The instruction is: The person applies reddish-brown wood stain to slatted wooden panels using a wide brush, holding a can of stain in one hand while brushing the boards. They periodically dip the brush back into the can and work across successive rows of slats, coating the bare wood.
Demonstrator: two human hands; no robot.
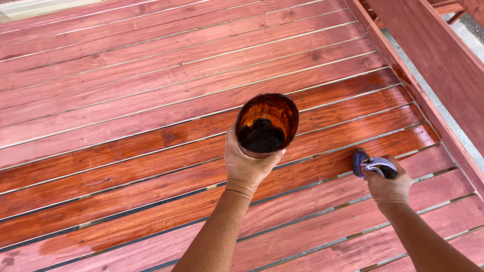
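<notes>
Two hands busy over red slats (151, 116).
Left hand (245, 163) grips stain-smeared cup (266, 123); right hand (387, 187) clenched round blue-white applicator (372, 165).

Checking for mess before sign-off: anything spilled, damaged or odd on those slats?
No spill or damage shows. The left hand holds an open cup of dark stain upright; the right hand presses a cloth to a slat. The slatted wood panel looks uneven: glossy near the hands, duller elsewhere.

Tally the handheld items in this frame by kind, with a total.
Stained cut-off plastic container, in the left hand: 1
Cloth applicator, in the right hand: 1
Total: 2
</notes>
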